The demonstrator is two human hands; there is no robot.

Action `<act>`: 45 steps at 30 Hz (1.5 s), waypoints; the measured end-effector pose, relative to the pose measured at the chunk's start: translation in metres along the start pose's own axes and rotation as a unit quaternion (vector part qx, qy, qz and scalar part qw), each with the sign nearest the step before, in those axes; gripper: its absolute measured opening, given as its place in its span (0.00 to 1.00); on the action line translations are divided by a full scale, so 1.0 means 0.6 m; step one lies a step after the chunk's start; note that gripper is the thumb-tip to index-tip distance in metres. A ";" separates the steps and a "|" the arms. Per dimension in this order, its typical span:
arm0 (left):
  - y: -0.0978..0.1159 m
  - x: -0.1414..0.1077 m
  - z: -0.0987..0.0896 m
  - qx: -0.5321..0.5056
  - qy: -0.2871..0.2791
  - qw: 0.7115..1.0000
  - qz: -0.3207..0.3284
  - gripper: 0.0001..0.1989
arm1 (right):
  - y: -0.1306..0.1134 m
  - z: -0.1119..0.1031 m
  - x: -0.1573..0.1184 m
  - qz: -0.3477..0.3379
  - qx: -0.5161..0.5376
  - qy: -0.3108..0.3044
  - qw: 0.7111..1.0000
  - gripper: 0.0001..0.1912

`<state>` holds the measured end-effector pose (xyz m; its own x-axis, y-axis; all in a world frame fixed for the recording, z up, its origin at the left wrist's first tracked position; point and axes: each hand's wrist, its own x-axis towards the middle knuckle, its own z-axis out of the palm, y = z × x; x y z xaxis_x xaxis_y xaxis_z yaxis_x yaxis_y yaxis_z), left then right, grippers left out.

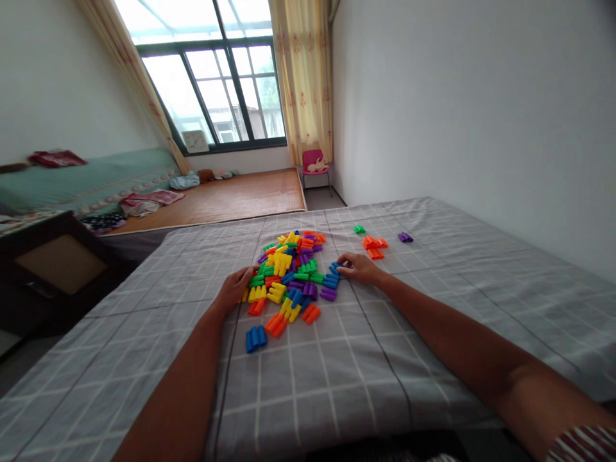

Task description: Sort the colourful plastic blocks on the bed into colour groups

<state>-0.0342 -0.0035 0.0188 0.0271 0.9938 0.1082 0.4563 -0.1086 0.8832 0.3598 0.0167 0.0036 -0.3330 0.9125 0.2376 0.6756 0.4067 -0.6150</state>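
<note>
Plastic blocks [282,264]: tubes joined side by side, some with finger-like prongs; yellow, orange, green, blue, purple, heaped mid-cloth on grey check [317,378]. Stray blue block [256,338] at 7 o'clock of the heap; orange cluster [374,247] between 2 and 3. Left hand [238,285] at 9 o'clock, curled against heap edge, fingertips hidden, opening can't tell. Right hand [359,267] at 3, fingers narrow, tips at blue pieces [333,268]; can't tell if gripped.
</note>
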 end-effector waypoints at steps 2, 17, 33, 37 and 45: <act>0.000 0.000 0.000 -0.002 -0.001 1.000 0.002 0.36 | 0.000 0.001 0.000 0.001 0.004 0.001 1.000 0.11; -0.011 0.008 -0.003 0.024 0.008 1.000 0.018 0.36 | 0.005 0.002 0.003 0.042 0.024 0.002 0.999 0.14; -0.008 0.008 -0.003 0.005 0.008 1.000 0.025 0.35 | 0.008 0.009 -0.013 0.002 -0.012 0.046 0.999 0.15; -0.003 0.006 -0.001 0.003 0.010 1.000 0.025 0.35 | 0.007 0.009 -0.013 0.000 -0.010 0.040 0.999 0.15; 0.013 -0.003 0.004 0.001 0.021 1.000 0.012 0.35 | 0.004 0.006 -0.015 -0.003 -0.009 0.034 0.999 0.15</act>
<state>-0.0286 -0.0062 0.0247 0.0011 0.9888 0.1493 0.4579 -0.1332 0.8790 0.3622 0.0091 -0.0024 -0.2921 0.9105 0.2927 0.6850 0.4128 -0.6003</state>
